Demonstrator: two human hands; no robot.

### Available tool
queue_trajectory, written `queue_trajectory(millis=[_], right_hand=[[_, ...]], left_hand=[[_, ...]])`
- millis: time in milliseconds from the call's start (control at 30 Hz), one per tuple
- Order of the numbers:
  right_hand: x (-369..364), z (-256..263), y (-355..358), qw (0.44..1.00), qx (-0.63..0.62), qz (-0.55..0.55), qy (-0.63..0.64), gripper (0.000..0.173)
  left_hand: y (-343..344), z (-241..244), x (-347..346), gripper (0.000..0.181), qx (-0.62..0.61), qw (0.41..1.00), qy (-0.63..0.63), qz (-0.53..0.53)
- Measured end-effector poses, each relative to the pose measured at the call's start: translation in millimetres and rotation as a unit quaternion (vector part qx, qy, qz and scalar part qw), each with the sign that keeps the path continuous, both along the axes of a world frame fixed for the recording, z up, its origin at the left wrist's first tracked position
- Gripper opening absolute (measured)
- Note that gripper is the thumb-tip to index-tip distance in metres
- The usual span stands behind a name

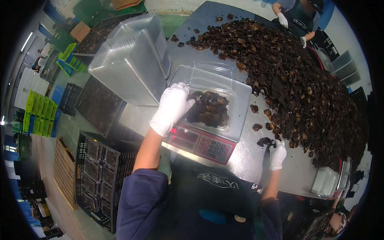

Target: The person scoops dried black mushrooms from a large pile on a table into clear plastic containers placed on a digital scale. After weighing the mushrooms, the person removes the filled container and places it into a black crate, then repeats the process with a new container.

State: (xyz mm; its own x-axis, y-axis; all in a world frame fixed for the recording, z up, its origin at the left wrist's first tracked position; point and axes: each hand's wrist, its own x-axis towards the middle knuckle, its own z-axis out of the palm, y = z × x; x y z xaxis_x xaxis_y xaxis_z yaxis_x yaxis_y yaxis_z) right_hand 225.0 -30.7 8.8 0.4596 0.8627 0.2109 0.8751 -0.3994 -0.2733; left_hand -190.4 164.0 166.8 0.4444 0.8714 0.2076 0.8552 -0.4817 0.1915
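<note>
A hinged clear plastic box (225, 129) lies with its lid raised on the steel pan (243, 102) of a red digital scale (220, 160). Dark brown wood ear mushrooms (211, 109) fill much of the box. At the box's left side is my left hand (172, 106), white-gloved, its thumb and fingers spread against the mushrooms. My right hand (277, 156), also gloved, is low over the steel table right of the scale. Its fingers curl beside a loose dark mushroom piece (264, 141); whether they pinch a piece is unclear. The scale's display is lit red.
Nested clear boxes (129, 69) stand tall left of the scale. A large heap of wood ears (288, 78) covers the table's right side. Across it stands a person in gloves (282, 21). A black crate (96, 180) of filled boxes is at lower left, beside a wooden pallet (64, 172).
</note>
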Motion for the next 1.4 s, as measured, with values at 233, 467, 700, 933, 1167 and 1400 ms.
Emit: queue_trajectory(millis=[233,467,700,933,1167,1400], right_hand=[[-58.3,78.5,36.5,0.951,0.136,0.114,0.252,0.016],[-187.4,165.8,126.4,0.855,0.16,0.376,0.318,0.017],[-230.1,165.5,160.5,0.854,0.093,0.486,0.159,0.022],[-190.4,171.1,122.2,0.882,0.152,0.35,0.276,0.013],[-128.8,127.8,80.5,0.922,0.177,0.25,0.237,0.014],[-131.2,101.3,53.3,0.876,0.135,0.135,0.443,0.023]], left_hand=[[-5.0,-3.2,-29.8,0.034,-0.074,0.98,-0.178,-0.036],[-27.8,2.3,-41.2,0.033,-0.037,0.961,-0.274,0.006],[-35.2,-7.8,-64.8,0.034,-0.003,0.96,-0.275,0.048],[-31.5,-20.8,-75.7,0.035,0.012,0.956,-0.29,0.042],[-16.8,-31.0,-73.5,0.033,0.024,0.95,-0.307,0.052],[22.3,-39.5,-55.3,0.058,-0.186,0.834,-0.518,0.051]])
